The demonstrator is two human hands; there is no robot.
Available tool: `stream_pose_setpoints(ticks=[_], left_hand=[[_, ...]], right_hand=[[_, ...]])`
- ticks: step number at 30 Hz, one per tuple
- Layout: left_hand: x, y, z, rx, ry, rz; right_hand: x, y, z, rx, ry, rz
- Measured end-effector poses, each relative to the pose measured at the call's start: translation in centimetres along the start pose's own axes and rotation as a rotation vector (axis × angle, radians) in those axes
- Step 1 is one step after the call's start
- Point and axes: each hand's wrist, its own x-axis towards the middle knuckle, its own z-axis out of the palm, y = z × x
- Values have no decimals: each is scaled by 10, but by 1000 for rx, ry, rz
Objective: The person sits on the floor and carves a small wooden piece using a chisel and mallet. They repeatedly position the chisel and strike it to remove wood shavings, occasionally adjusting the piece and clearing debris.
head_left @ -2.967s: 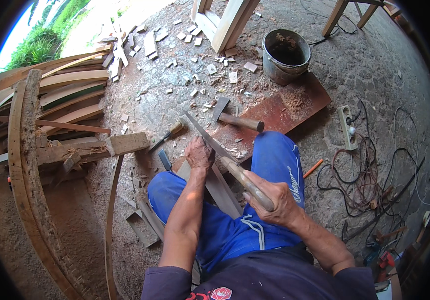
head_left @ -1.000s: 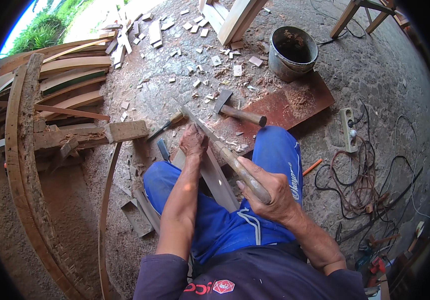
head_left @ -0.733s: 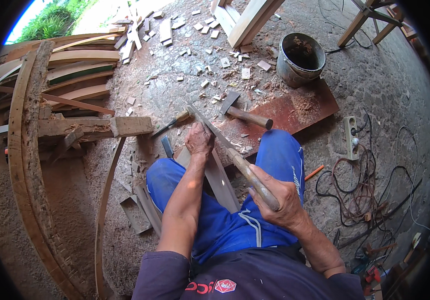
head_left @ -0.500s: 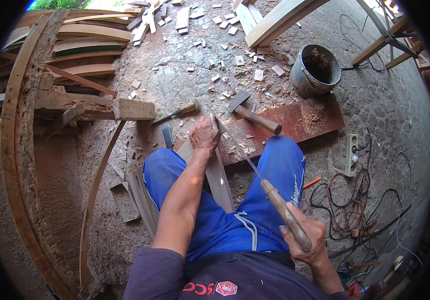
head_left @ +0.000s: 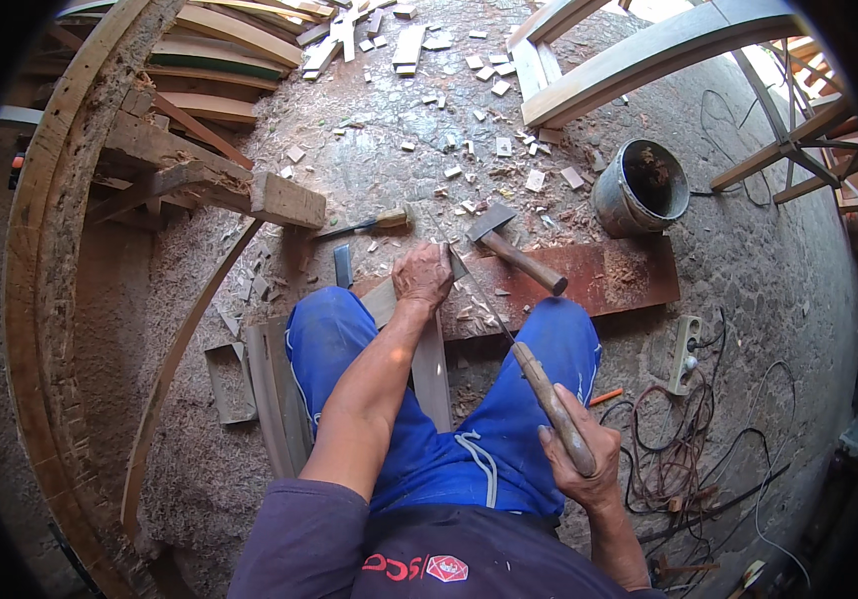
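- Your dark shirt, nearer than the hammer, bears red lettering and a hexagonal badge.
- Your right hand, nearer than the hammer, is clamped around the wooden-handled blade.
- Your left hand, left of the hammer, covers the timber's far end; I can't tell its grip.
- Bucket: beyond the hammer, rightward.

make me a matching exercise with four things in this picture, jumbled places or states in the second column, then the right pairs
Things
1. dark-headed hammer with a wooden handle
2. round, dirty grey bucket
3. thin orange stick
4. long-bladed tool with a worn wooden handle

Places or states
a. standing upright, open-topped
b. gripped in the right hand
c. lying partly over a reddish-brown board
d. on the floor, just outside the blue-trousered right leg

Pairs: 1-c, 2-a, 3-d, 4-b
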Motion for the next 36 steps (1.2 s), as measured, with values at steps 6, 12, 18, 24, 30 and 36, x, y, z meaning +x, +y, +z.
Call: stream_pose_setpoints(ticks=[6,12,18,24,30,36], left_hand=[[-4,12,-3,-30,36,60],[-9,0,0,-7,59,50],[2,-3,-18,-109,-14,113],[-10,-35,-75,-701,161,66],[-24,-35,-152,-1296,-29,92],[-73,0,-191,-1938,-171,237]], right_hand=[[57,40,58,44,40,50],[68,-16,11,-71,255,-452],[123,77,-9,-275,208,-538],[122,179,-21,-392,178,-591],[67,267,-59,-983,-239,-309],[60,162,-10,-280,130,-174]])
